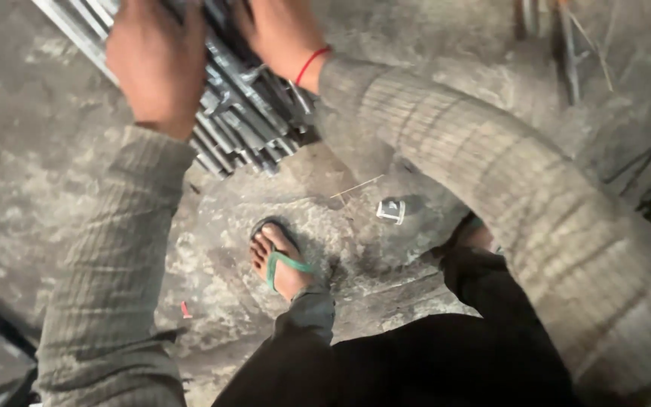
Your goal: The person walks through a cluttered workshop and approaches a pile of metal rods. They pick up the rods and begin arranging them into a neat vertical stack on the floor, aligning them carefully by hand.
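both hands lie on the bundle of metal rods (242, 113), its long axis slanting away; left hand (156, 60) and right hand (280, 30) clasp it (fingers partly hidden).

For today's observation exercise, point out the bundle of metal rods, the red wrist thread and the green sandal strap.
bundle of metal rods (246, 120), head view, on the rod ends below the hands.
red wrist thread (312, 62), head view, mid-thread on the right wrist.
green sandal strap (286, 263), head view, across the left foot.
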